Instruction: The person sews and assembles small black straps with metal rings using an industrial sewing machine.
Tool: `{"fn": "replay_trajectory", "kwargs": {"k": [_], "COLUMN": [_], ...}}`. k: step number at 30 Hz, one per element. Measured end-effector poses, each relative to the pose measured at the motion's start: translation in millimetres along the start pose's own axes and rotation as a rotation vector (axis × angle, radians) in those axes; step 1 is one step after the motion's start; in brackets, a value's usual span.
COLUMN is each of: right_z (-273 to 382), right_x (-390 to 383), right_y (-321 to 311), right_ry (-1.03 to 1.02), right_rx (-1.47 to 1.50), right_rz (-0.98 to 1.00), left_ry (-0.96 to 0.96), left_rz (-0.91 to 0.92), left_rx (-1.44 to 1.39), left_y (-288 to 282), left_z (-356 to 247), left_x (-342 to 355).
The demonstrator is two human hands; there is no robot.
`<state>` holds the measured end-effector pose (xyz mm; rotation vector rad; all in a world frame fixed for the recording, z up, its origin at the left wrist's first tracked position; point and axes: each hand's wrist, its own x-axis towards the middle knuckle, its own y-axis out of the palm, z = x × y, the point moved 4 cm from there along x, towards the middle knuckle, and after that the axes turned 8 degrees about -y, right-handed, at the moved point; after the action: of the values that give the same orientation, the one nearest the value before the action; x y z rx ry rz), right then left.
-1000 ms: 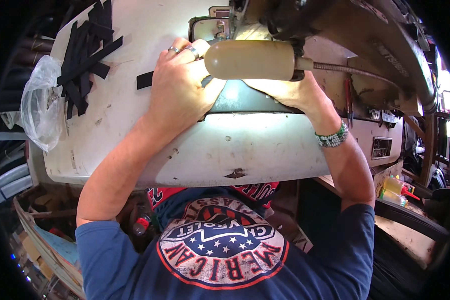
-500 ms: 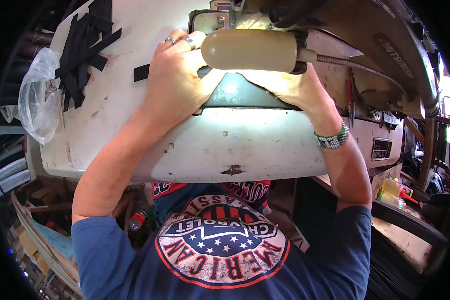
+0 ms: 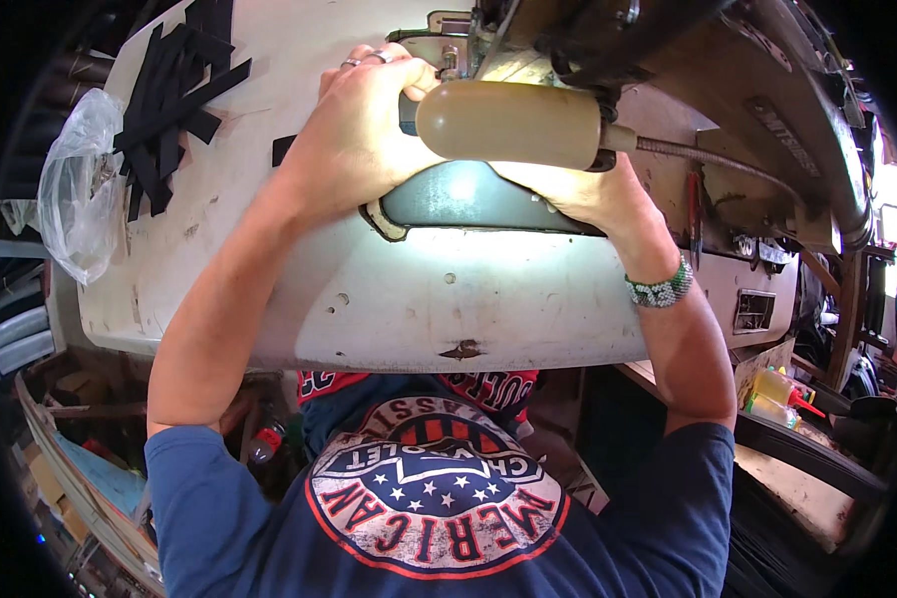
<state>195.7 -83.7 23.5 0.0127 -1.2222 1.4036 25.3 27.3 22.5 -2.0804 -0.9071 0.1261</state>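
My left hand (image 3: pixel 369 140), with rings on two fingers, is curled over a black strip (image 3: pixel 282 149) at the left end of a sewing machine bed (image 3: pixel 458 202). The strip's tail sticks out left of the hand on the white table. A dark edge of material also shows between the fingers and the lamp. Close by, just beyond my fingertips, stands the needle-bar area (image 3: pixel 449 62). My right hand (image 3: pixel 593 194) comes in from the right over the bed, a beaded bracelet on its wrist. A beige lamp (image 3: pixel 508 125) hides its fingers and whatever they touch.
More black strips (image 3: pixel 174 100) lie heaped at the far left beside a clear plastic bag (image 3: pixel 80 189). The lamp's flexible neck (image 3: pixel 713 157) reaches right to the machine arm (image 3: pixel 757 90). A red-handled tool (image 3: pixel 695 214) stands at right. Yellow bottles (image 3: pixel 772 394) sit lower right.
My left hand has moved farther from me, nearer the needle area, uncovering the bed's left corner. Less of the strip's tail shows. The whole view has shifted slightly; my right hand remains behind the lamp.
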Motion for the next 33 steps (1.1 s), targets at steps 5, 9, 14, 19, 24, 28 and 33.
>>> {"fn": "replay_trajectory", "kwargs": {"k": [5, 9, 14, 19, 24, 28, 33], "right_z": [-7.2, -8.4, -8.1, -6.4, -6.3, -3.4, 3.6], "right_x": [-2.9, -1.7, 3.4, 3.4, -0.8, -3.0, -1.8], "right_y": [2.2, 1.1, 2.2, 1.9, 1.4, 0.3, -0.1], "right_ry": [0.218, 0.197, 0.114, 0.082, -0.002, -0.016, -0.103], "right_rx": [0.143, 0.014, 0.178, 0.114, 0.024, -0.027, -0.21], "right_rz": [-0.003, 0.069, -0.041, -0.012, 0.012, -0.02, -0.015], "left_ry": [0.011, 0.013, -0.003, 0.051, -0.04, -0.101, 0.061], "left_rz": [0.081, 0.07, 0.11, 0.008, 0.104, 0.092, -0.011], "left_rx": [-0.063, -0.039, -0.044, -0.029, 0.072, 0.057, -0.156], "left_y": [5.6, -0.6, 3.3, 3.5, 1.0, 3.8, 5.0], "left_z": [0.2, -10.0, -8.7, -10.9, -10.6, -9.1, -3.0], "left_x": [-3.1, -7.4, -4.3, -9.5, -4.9, -11.7, -7.7]}}
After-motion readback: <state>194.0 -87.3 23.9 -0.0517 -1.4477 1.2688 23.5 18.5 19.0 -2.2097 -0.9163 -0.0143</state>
